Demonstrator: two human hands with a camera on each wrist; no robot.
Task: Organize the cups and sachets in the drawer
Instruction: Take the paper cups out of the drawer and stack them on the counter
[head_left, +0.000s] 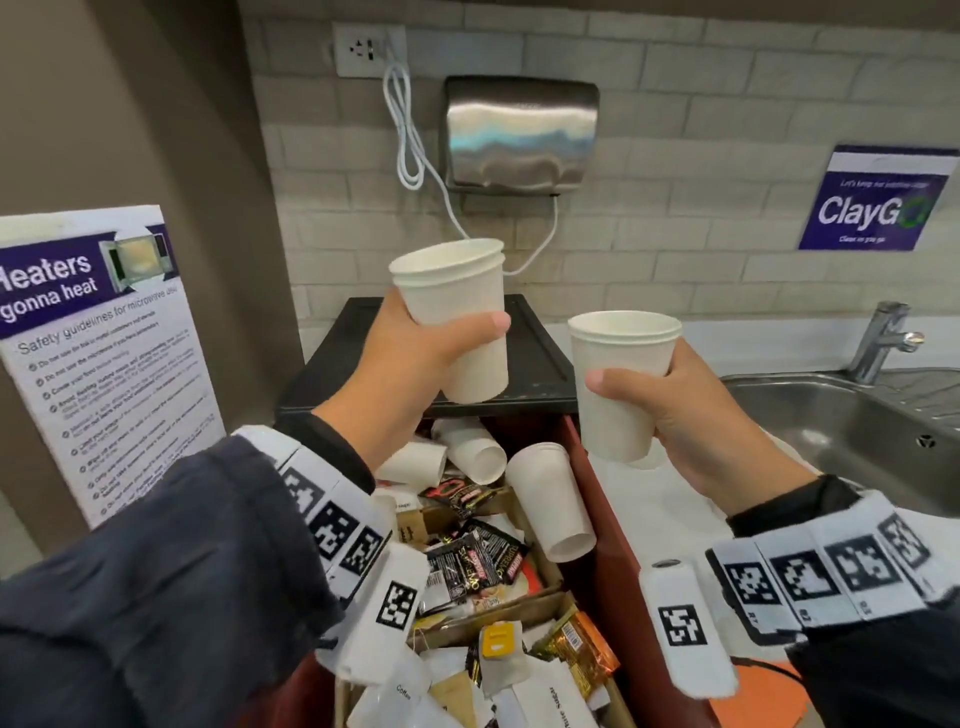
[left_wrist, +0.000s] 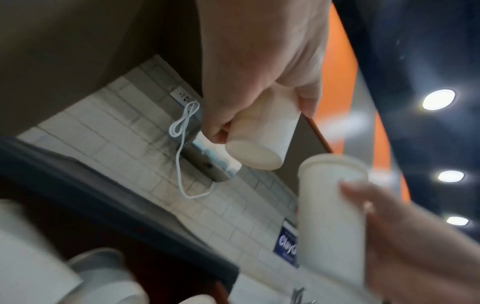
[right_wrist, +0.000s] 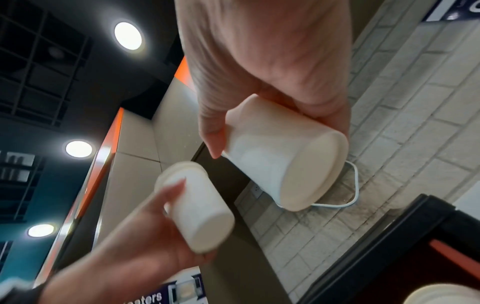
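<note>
My left hand (head_left: 415, 353) grips a small stack of white paper cups (head_left: 457, 312), upright and raised above the open drawer (head_left: 602, 519). My right hand (head_left: 691, 410) holds a second stack of white cups (head_left: 618, 384) a little lower, to the right. The two stacks stand apart. From below, the left wrist view shows the left stack (left_wrist: 262, 139) in my left hand (left_wrist: 259, 82), and the right wrist view shows the right stack (right_wrist: 280, 162) in my right hand (right_wrist: 272, 72). More white cups (head_left: 550, 499) lie on their sides in the drawer among mixed sachets (head_left: 472, 561).
A black appliance (head_left: 540, 353) stands behind the drawer. A steel sink (head_left: 841, 426) with a tap (head_left: 883, 338) lies to the right. A hand dryer (head_left: 519, 135) with a white cable hangs on the tiled wall. A microwave notice (head_left: 104, 364) stands at the left.
</note>
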